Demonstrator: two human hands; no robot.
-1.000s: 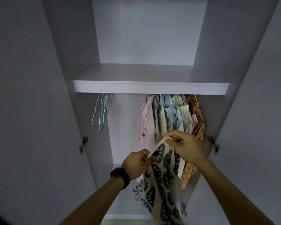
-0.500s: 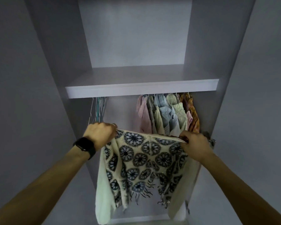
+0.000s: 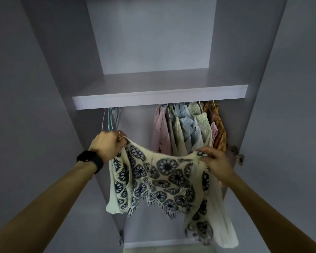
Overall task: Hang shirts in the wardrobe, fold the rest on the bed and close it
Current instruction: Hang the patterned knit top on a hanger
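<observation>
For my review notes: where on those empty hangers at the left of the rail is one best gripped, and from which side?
Probably pinch the white outermost wire of the empty hangers along its hanging arm, coming from below and in front: the shelf covers the hooks, and they hang bunched edge-on. The left hand sits just beneath, but grips the patterned top.

Pale wardrobe shelf (image 3: 159,99), shirts (image 3: 188,128) seemingly hung beneath
</observation>
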